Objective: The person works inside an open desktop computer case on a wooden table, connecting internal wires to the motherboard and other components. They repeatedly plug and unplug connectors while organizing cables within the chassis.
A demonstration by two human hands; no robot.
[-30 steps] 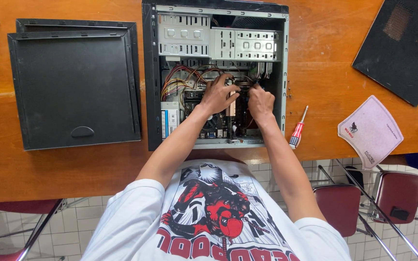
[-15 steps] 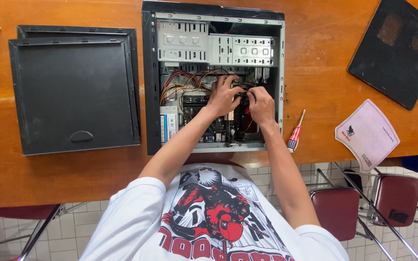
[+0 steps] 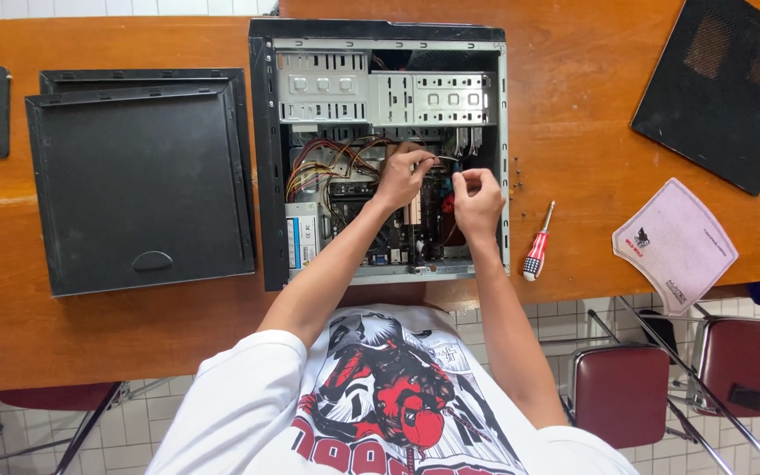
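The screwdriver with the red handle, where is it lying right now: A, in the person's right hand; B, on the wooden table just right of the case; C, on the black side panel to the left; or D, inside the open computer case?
B: the screwdriver lies on the wooden table just right of the open computer case, while the right hand works inside the case without it.

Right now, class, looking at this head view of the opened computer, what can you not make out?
- What the left hand pinches: too small, covered by its fingers.
- Whether the right hand holds anything: curled fingers hide it.
- Parts under both hands inside the computer case: covered.
- Dark panel, top right: cut off by the edge.
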